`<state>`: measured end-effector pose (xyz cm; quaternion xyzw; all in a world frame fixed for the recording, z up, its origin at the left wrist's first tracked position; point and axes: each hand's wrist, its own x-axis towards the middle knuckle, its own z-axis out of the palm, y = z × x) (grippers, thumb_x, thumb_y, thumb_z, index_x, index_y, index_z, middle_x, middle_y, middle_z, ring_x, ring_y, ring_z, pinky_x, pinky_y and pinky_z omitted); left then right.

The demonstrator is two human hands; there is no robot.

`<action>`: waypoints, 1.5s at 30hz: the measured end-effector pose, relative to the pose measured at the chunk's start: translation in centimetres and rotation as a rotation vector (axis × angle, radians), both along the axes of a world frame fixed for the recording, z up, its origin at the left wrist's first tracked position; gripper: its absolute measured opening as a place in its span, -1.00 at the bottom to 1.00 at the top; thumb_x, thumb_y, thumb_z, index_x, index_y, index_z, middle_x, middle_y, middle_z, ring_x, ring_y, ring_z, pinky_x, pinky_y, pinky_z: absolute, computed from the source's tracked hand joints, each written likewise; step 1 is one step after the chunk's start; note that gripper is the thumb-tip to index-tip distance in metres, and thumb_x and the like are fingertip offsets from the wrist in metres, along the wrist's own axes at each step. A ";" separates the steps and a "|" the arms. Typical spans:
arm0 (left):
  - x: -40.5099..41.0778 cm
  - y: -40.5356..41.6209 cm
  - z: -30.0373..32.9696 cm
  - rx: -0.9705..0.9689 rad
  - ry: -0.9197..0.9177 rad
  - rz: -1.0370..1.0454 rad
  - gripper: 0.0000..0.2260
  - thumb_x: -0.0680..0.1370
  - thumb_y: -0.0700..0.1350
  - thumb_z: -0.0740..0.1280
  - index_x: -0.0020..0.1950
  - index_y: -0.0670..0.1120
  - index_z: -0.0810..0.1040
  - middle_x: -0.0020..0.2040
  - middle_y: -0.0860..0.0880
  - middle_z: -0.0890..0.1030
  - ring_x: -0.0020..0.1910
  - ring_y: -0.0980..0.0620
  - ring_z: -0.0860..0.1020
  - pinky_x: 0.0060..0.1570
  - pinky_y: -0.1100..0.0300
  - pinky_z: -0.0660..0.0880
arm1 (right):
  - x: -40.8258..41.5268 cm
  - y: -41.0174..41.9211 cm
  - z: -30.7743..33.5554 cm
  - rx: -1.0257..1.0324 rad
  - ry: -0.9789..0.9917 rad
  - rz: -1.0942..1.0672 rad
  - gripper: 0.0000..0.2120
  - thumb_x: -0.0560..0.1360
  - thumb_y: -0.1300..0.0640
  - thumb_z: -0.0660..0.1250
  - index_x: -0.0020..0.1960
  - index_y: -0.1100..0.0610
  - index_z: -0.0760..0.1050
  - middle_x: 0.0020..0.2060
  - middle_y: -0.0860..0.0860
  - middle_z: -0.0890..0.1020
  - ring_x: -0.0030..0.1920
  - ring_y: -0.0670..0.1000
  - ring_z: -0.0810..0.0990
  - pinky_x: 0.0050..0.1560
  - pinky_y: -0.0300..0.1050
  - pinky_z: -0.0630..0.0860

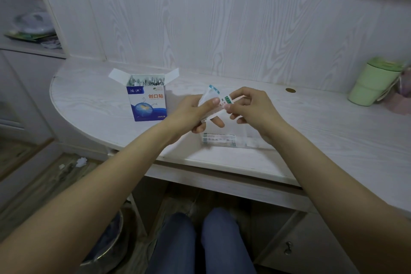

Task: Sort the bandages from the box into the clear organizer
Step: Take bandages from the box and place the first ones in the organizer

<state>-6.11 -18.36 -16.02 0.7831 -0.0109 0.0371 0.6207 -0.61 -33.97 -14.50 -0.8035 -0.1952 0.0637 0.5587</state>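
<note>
Above the white wood-grain desk (111, 104), the left hand (189, 115) grips a small stack of white paper-wrapped bandages (210, 98), thumb pressed on top, while the right hand (251, 107) pinches one green-printed wrapper (226, 100) at the stack's edge between thumb and forefinger. Left of the hands, the blue-and-white cardboard bandage box (148, 102) stands upright with flaps open and more wrappers showing inside; the clear plastic organizer (224, 139) lies on the desk just below the hands, near the front edge, with bandages in it.
</note>
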 end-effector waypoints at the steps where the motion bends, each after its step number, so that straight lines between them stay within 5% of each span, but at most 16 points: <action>1: 0.0 0.1 0.0 0.014 0.004 0.009 -0.85 0.62 -0.01 0.20 0.06 -0.04 0.50 -0.20 -0.11 0.67 -0.57 0.15 0.31 -0.55 0.37 0.28 | 0.1 0.0 -0.1 -0.001 0.019 -0.004 -0.92 0.49 0.26 0.38 -0.04 0.14 0.54 -0.26 0.07 0.64 -0.33 -0.08 0.59 -0.34 -0.29 0.49; 6: 0.0 0.3 -0.1 0.100 0.024 -0.007 -0.89 0.61 -0.04 0.24 0.00 -0.06 0.50 -0.25 -0.06 0.66 -0.56 0.13 0.35 -0.53 0.34 0.30 | 0.4 -0.3 -0.5 0.016 -0.017 -0.018 -0.95 0.49 0.26 0.37 -0.04 0.17 0.57 -0.24 0.08 0.67 -0.34 -0.11 0.62 -0.34 -0.35 0.49; 12: 0.7 1.7 -0.4 0.045 -0.122 0.326 -0.81 0.58 0.02 0.27 0.05 -0.09 0.46 -0.25 -0.02 0.58 -0.58 0.12 0.33 -0.56 0.33 0.27 | 1.4 -1.1 -1.7 -0.069 0.028 -0.152 -0.90 0.46 0.31 0.38 -0.22 0.19 0.58 -0.28 0.10 0.65 -0.36 -0.06 0.65 -0.39 -0.33 0.47; 22: 0.7 1.4 0.0 -0.105 0.016 0.299 -0.66 0.64 0.10 0.10 -0.08 -0.09 0.53 -0.35 0.00 0.35 -0.58 0.15 0.26 -0.56 0.34 0.18 | 0.9 0.3 -2.5 -0.414 -0.118 -0.072 -0.95 0.43 0.29 0.39 -0.20 0.22 0.61 -0.39 0.02 0.60 -0.42 -0.14 0.56 -0.53 -0.45 0.32; 27: 0.5 0.8 0.4 -0.210 0.077 0.214 -0.62 0.63 -0.09 -0.04 -0.07 -0.13 0.56 -0.37 -0.01 0.36 -0.58 0.10 0.20 -0.53 0.30 0.13 | 1.0 0.7 -2.5 -0.614 -0.222 -0.010 -0.93 0.39 0.25 0.43 -0.24 0.12 0.60 -0.39 -0.04 0.58 -0.25 -0.02 0.56 -0.22 -0.12 0.51; 32: 0.2 0.7 0.2 -0.123 0.011 0.196 -0.71 0.65 -0.13 0.06 -0.02 -0.12 0.57 -0.22 -0.01 0.61 -0.57 0.08 0.41 -0.56 0.32 0.30 | 0.4 0.7 -2.1 -0.731 -0.317 0.024 -0.87 0.40 0.23 0.41 -0.11 0.03 0.63 -0.23 -0.10 0.62 -0.05 -0.02 0.55 -0.16 -0.15 0.41; 35: 0.0 0.6 0.3 -0.115 -0.035 0.199 -0.82 0.65 -0.11 0.14 -0.03 -0.05 0.52 -0.17 0.03 0.67 -0.50 0.07 0.56 -0.57 0.32 0.36 | 0.5 0.6 -2.1 -0.726 -0.333 0.066 -0.82 0.41 0.25 0.37 -0.10 0.01 0.64 -0.27 -0.11 0.63 -0.05 -0.02 0.59 -0.09 -0.10 0.52; 37: -0.1 0.5 0.5 -0.144 -0.046 0.203 -0.88 0.64 -0.12 0.18 -0.01 -0.02 0.51 -0.17 0.04 0.68 -0.43 0.06 0.62 -0.53 0.32 0.44 | 0.6 0.4 -1.9 -0.652 -0.298 0.099 -0.82 0.40 0.27 0.40 -0.06 0.05 0.64 -0.22 -0.08 0.67 -0.07 -0.06 0.62 -0.04 -0.08 0.56; 42: -0.3 0.2 0.6 -0.184 -0.036 0.224 -0.89 0.57 -0.16 0.31 0.09 -0.09 0.52 -0.09 -0.04 0.65 -0.35 0.05 0.66 -0.44 0.29 0.54 | 0.0 -0.5 0.0 0.001 0.077 0.121 -0.61 0.37 0.22 0.50 0.17 0.02 0.55 -0.05 -0.02 0.67 -0.12 -0.09 0.63 -0.24 -0.25 0.45; 45: -0.2 -0.3 0.7 -0.174 -0.025 0.185 -0.84 0.53 -0.16 0.37 0.11 -0.09 0.54 -0.05 -0.05 0.66 -0.31 0.02 0.68 -0.40 0.29 0.56 | -0.3 -0.4 0.4 0.105 0.085 0.045 -0.82 0.41 0.17 0.48 0.00 0.07 0.59 -0.21 -0.01 0.68 -0.25 -0.10 0.63 -0.29 -0.24 0.44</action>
